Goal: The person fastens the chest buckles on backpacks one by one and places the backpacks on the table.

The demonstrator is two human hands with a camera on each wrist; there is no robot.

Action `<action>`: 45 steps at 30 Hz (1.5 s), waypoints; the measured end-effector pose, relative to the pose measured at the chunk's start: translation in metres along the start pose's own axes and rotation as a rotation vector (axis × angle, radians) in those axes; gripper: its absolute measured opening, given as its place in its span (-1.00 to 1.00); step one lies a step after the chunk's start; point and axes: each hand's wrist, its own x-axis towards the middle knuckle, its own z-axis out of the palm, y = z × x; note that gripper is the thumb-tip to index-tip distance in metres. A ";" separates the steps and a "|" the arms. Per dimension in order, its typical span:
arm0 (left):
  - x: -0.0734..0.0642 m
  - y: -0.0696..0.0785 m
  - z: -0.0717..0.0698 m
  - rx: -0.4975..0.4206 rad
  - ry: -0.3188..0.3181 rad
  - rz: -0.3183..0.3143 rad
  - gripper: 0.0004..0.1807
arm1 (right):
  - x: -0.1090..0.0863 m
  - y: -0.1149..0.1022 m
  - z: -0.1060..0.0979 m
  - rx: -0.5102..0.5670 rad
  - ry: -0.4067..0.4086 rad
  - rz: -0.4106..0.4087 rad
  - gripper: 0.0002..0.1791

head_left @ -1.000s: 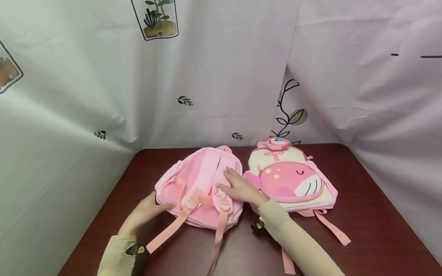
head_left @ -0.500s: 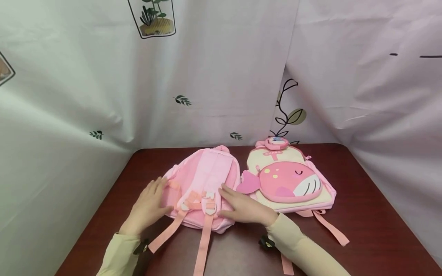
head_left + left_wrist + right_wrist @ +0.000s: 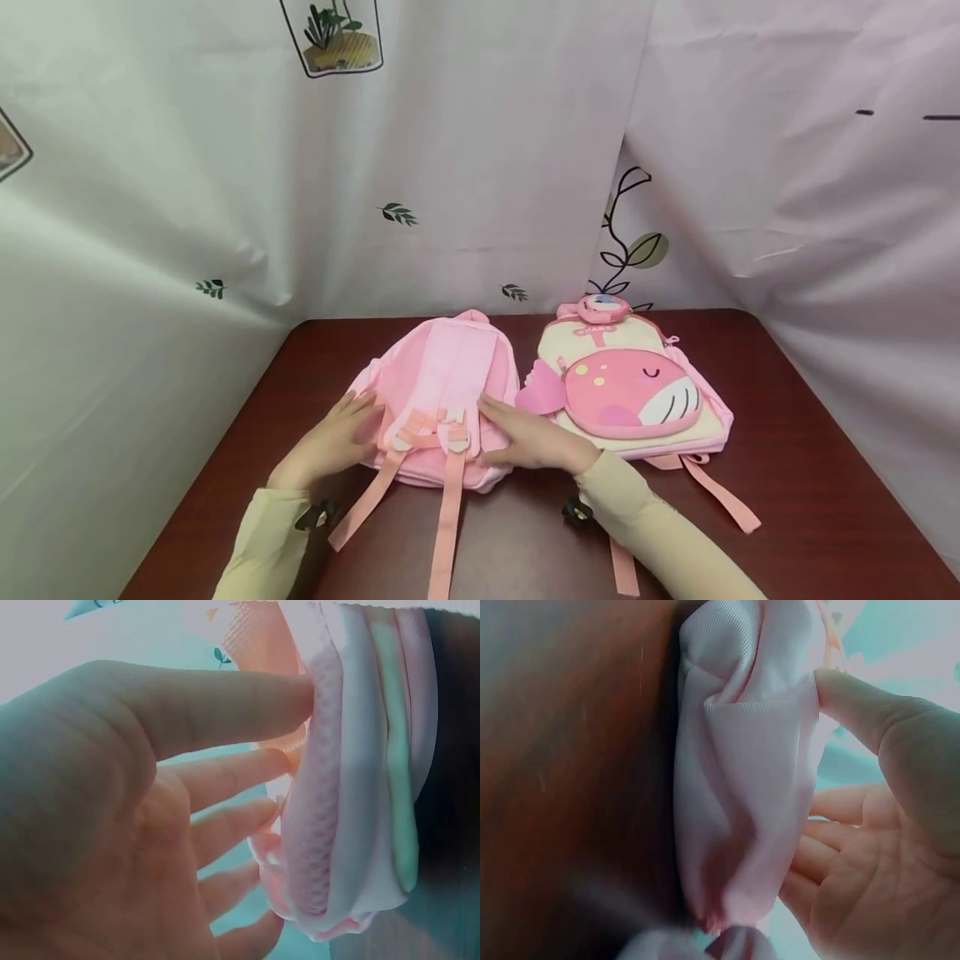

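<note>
Touches the left side of the pink backpack with spread, nearly straight fingers of the left hand, gripping nothing; has it lying strap side up on the surface, between both hands; meets its right edge with the loosely extended right hand, also gripping nothing; has the whale-front backpack farther right

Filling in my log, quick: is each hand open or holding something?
Left hand: open, touching the straps-up backpack.
Right hand: open, touching its opposite side.
</note>
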 end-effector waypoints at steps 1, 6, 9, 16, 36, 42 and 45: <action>0.002 0.000 -0.001 -0.001 -0.005 -0.014 -0.34 | 0.003 0.002 -0.003 0.019 0.004 0.014 -0.05; 0.012 0.001 -0.003 -0.001 -0.021 -0.086 -0.28 | 0.019 0.010 -0.019 0.018 0.024 0.049 -0.06; 0.018 0.002 -0.003 0.009 -0.028 -0.105 -0.27 | 0.027 0.013 -0.027 -0.030 0.033 0.055 -0.10; 0.031 0.005 -0.005 0.071 -0.032 -0.122 -0.33 | 0.039 0.018 -0.034 -0.033 0.073 0.102 -0.19; 0.059 0.033 0.019 0.076 0.118 0.155 -0.74 | 0.035 0.027 -0.014 0.047 0.166 0.007 -0.23; 0.057 0.031 0.029 0.028 0.073 0.130 -0.68 | 0.033 0.028 -0.010 0.058 0.158 0.006 -0.21; 0.058 0.028 0.033 0.026 0.054 0.122 -0.63 | 0.034 0.028 -0.011 0.052 0.147 0.014 -0.20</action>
